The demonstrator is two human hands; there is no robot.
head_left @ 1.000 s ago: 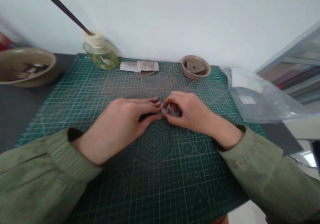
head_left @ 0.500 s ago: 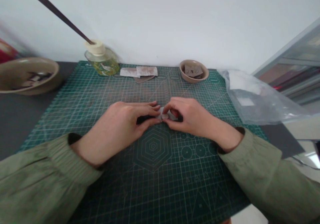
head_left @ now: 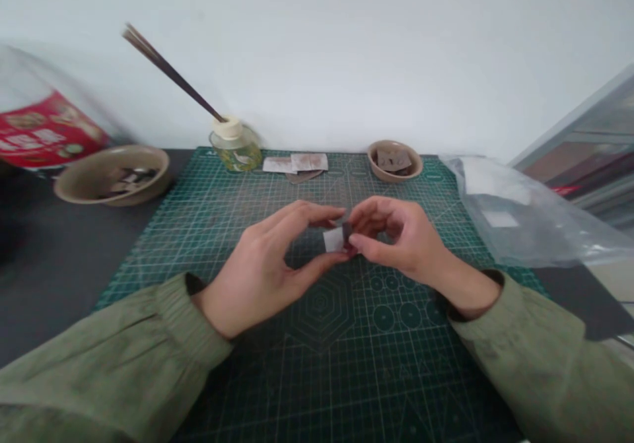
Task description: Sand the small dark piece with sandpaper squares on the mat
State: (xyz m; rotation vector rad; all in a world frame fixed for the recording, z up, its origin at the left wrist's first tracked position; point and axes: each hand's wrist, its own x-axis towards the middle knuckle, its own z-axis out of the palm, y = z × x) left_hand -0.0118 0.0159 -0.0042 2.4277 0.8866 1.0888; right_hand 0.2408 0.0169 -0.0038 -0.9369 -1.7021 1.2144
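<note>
A small piece with a white face and a dark grey edge [head_left: 333,239] is held just over the green cutting mat [head_left: 307,357], between my two hands. My left hand [head_left: 277,258] grips it with thumb below and fingertips above. From the other side, the curled fingers and thumb of my right hand [head_left: 396,235] pinch its grey edge. Fingers hide part of the piece, so its material and full shape cannot be made out.
Behind my hands lie paper strips [head_left: 310,162] and a small bowl [head_left: 396,173] holding grey pieces. A diffuser bottle [head_left: 236,156] with sticks stands back left, near a larger bowl [head_left: 79,192] and a red-and-white bag [head_left: 49,129]. A clear plastic bag [head_left: 539,235] lies at right.
The piece has been lifted from the mat and tilted so its white face shows. My left hand has opened wider around it. The camera view has shifted left and up.
</note>
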